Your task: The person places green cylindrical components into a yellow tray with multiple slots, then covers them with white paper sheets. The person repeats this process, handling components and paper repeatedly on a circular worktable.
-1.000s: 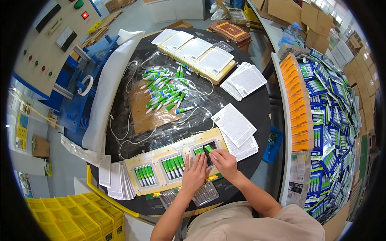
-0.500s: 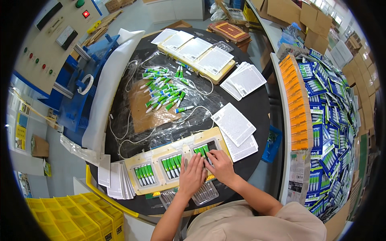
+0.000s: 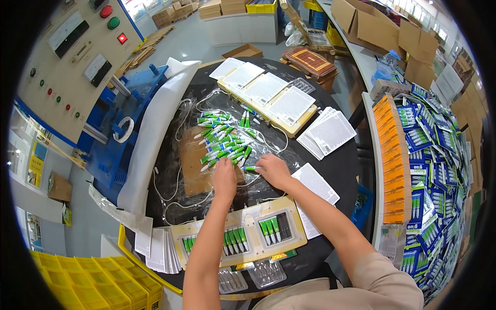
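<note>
Small green-and-white glue tubes (image 3: 223, 140) lie in a loose pile on brown cardboard at the middle of the round black table. My left hand (image 3: 225, 178) reaches to the pile's near edge, fingers drawn together; what they hold is hidden. To its right, my right hand (image 3: 275, 171) pinches the end of a single glue tube (image 3: 251, 168). Nearer me, a cream tray fixture (image 3: 253, 212) holds clear blisters in its cavities. Its middle blister has several tubes in a row; the right blister (image 3: 281, 229) has three, beside dark bare slots. My left forearm partly covers the left one.
A second fixture (image 3: 292, 123) carrying white printed cards stands at the far side. Card stacks (image 3: 326, 133) lie at the right and near left. Clear blisters (image 3: 267, 274) sit by the near edge. Blue machine (image 3: 111, 139) stands left; packaged glue cards (image 3: 426, 186) heap right.
Both hands have left the near fixture's right blister and reached forward to the tube pile. My right hand has taken hold of a tube. The whole view has shifted slightly.
</note>
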A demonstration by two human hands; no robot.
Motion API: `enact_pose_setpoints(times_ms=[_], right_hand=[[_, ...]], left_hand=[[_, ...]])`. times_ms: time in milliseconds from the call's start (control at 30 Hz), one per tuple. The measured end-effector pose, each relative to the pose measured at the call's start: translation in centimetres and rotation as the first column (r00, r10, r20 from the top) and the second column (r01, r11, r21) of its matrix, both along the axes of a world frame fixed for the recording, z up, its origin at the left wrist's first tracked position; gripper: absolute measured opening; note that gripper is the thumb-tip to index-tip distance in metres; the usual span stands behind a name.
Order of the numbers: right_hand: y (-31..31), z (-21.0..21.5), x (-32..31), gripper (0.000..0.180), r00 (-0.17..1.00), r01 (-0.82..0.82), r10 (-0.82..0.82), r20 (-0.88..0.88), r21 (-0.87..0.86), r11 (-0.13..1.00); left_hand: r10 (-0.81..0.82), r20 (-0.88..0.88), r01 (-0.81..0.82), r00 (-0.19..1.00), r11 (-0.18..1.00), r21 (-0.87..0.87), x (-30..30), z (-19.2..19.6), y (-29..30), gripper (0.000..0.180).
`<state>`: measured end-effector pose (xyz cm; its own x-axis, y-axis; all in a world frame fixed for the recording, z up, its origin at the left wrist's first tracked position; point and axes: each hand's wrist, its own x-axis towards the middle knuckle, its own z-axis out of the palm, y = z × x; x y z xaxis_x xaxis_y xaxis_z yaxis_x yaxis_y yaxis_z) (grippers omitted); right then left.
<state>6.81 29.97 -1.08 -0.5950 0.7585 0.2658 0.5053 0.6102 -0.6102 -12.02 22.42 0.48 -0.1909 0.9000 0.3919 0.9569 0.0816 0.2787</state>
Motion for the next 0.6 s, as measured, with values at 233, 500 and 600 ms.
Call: enact_pose_setpoints(times_ms=[233,500,600], right_hand=[[-11.7,4.9,11.1,0.022,0.968,0.072,-0.027,-0.250,0.172,0.982],[-17.8,3.4,13.4,0.030,0.960,-0.274,0.270,0.072,0.429,0.860],[-18.4,2.3,13.1,0.027,0.964,-0.262,0.251,0.084,0.428,0.865]], left_hand=[[-0.087,-0.340,0.053,0.937,0.993,-0.109,-2.6,-2.3,2.1,0.013],[0.082,0.241,-0.060,0.967,0.993,-0.099,-2.5,0.1,-4.1,0.020],[0.188,0.750,-0.036,0.634,0.976,-0.215,-1.4,1.6,-9.3,0.024]])
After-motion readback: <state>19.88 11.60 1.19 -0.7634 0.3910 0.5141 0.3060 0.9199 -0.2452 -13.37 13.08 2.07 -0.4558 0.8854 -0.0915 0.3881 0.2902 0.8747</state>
